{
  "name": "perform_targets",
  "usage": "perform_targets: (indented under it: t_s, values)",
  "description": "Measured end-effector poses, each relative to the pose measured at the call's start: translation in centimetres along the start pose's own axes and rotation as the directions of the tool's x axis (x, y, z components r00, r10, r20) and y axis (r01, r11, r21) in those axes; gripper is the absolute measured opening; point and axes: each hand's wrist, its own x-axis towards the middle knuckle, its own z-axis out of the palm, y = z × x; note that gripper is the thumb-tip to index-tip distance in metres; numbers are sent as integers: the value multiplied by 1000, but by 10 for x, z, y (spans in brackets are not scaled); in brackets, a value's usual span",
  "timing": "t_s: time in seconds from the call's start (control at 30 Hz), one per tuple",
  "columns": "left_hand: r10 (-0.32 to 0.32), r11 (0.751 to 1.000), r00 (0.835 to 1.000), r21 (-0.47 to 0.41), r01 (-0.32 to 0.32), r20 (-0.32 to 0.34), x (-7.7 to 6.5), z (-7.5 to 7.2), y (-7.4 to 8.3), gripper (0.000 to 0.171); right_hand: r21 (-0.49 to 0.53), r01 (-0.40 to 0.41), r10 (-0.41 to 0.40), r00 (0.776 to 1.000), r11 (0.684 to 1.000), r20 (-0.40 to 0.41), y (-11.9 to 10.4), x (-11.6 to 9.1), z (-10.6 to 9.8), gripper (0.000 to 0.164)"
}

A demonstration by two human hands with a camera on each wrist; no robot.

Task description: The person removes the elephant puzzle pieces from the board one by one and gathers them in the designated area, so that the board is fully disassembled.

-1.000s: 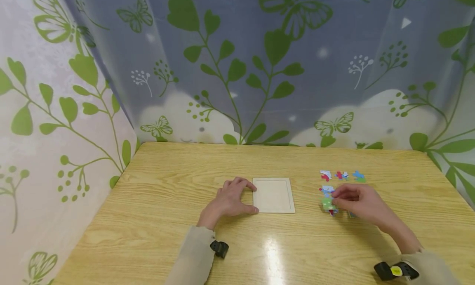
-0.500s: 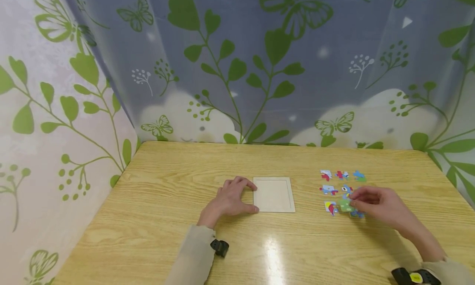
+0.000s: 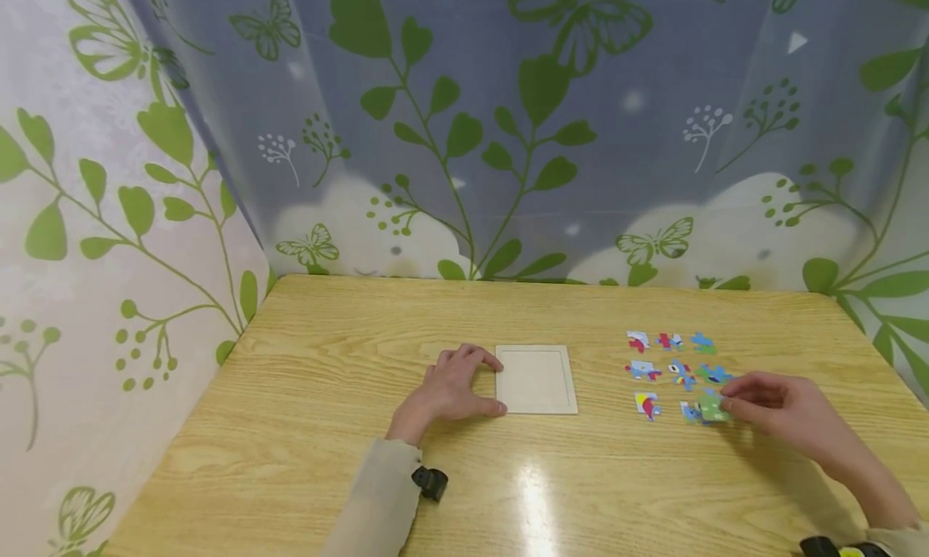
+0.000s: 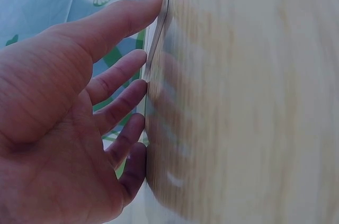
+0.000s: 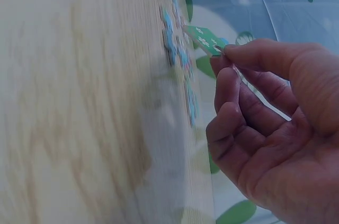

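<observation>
My right hand pinches a green jigsaw puzzle piece with white flowers between thumb and fingertips. In the right wrist view that green piece tilts above the table, clear of the pieces lying beyond. It hangs over the lower right of the laid-out pieces, partly covering a blue piece. My left hand rests at the left side of a square wooden puzzle tray, thumb and index finger touching its edge near the two left corners. In the left wrist view the other fingertips rest on the tabletop, loosely bent.
Several loose puzzle pieces lie in rough rows right of the tray, among them a red and white one, a bird-eye one and a yellow and red one. The wooden table ends at a leaf-patterned curtain.
My right hand has moved right with the green piece, from over the left column of pieces to the bottom right, uncovering pieces beneath. The left hand and tray stay put.
</observation>
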Motion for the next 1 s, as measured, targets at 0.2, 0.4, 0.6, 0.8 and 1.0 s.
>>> perform_targets:
  t_s: [0.2,0.4,0.6,0.8,1.0]
  values:
    - [-3,1000,1000,2,3,2,0,0,0,51,-5,-19,19,1000,1000,3,10,-3,-7,34]
    - [-2,1000,1000,2,2,4,0,-1,0,51,-39,-33,34,999,999,22,17,-4,-11,36]
    - [-2,1000,1000,0,2,5,0,-1,0,51,-78,-58,61,998,995,26,18,-3,-13,37]
    - [-5,1000,1000,-3,5,4,-1,-1,0,52,-103,-65,67,998,993,21,21,2,-11,36]
    - [3,1000,1000,-17,-3,6,-1,-1,0,51,-95,-70,74,997,993,38,25,4,-12,35]
